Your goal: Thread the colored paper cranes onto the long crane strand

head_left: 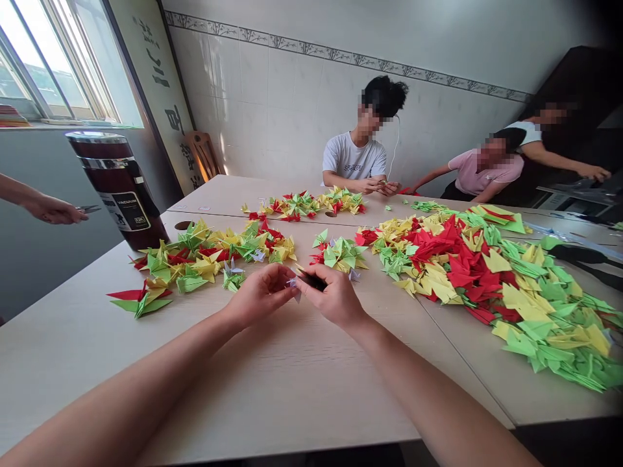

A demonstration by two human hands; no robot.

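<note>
My left hand (260, 292) is closed, thumb against fingers, on a small pale purple folded paper piece (292, 282). Close beside it, my right hand (337, 297) wraps round a slim dark tool (314, 281) whose kind I cannot make out. The tool's tip is near the purple paper, and fingers partly cover both. Just beyond my hands lies a small heap of green and yellow paper cranes (343, 254). To the left is a longer heap of green, yellow and red cranes (209, 253), with a few cranes (140, 299) at its near end.
A big pile of red, yellow and green folded paper (462, 259) covers the table's right side. More cranes (306, 204) lie farther back. A dark vacuum flask (119, 191) stands at left, near another person's hand (56, 209) holding a metal tool. Several people sit or stand beyond.
</note>
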